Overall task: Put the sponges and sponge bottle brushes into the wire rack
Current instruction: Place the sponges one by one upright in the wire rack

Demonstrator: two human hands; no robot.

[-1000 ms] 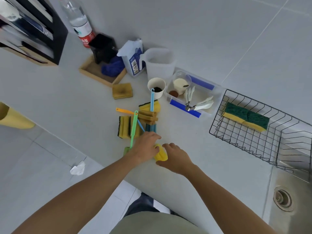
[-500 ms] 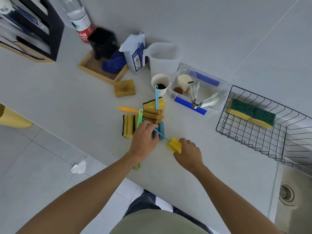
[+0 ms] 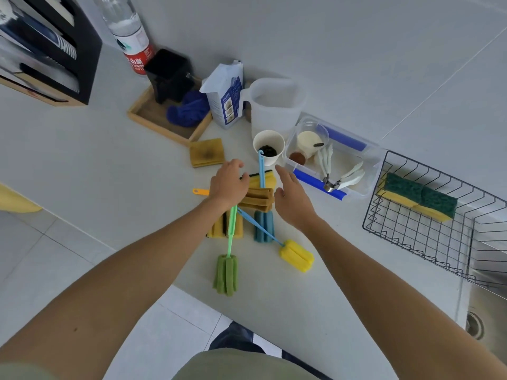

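Overhead, white counter [image 3: 82, 165], grey wall [image 3: 356, 50], tiled floor [image 3: 41, 256].

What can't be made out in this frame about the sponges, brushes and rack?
- Orange brush: only the handle tip shows; the left hand covers the rest.
- Sponge stack: the left forearm and green brush hide part, so the count is unclear.
- Wire rack: cut off by the right edge of the head view.
- Left hand grip: the fingers curl away from the camera.

The person's forearms are bare, with no sleeves showing, above a pale olive top [image 3: 241, 364] and dark trousers [image 3: 236, 338].
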